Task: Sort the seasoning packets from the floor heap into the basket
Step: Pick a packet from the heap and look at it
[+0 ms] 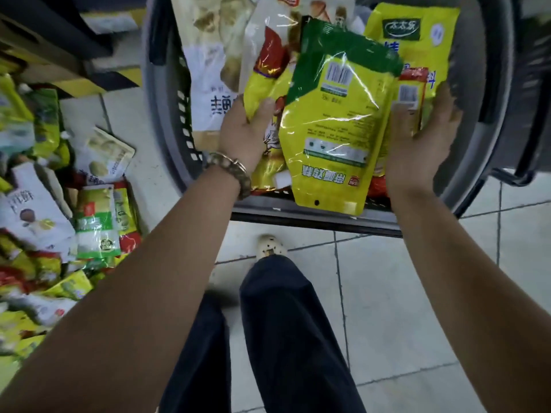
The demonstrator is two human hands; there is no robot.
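As the basket fills: the grey basket (167, 93) stands on the tiled floor (402, 293) just ahead of the person's feet. A big yellow packet (417, 40) and a white pouch (205, 70) lie inside. It is close enough, I'd judge, that each packet needs only a short carry.
Left hand: the left hand (247, 135) grips a yellow-and-red packet (262, 81), thumb across its face and fingers behind, holding it above the basket's inside.
Right hand: the right hand (417, 144) is half closed, thumb in front and fingers behind. It pinches the edge of a green-and-yellow pouch (334, 123), and seemingly a small red-topped packet (410, 90) with it.
Pouch: it hangs upside down between the two hands, barcode side toward the person, its lower end over the near rim. It looks held up to be checked or lined up before it is laid in.
Floor heap: the floor heap (59, 204) lies to the person's left, just beside the basket, and holds many packets. The job looks far from done.
Risk: the film is glossy and several packets are in hand at once, so one could slip.
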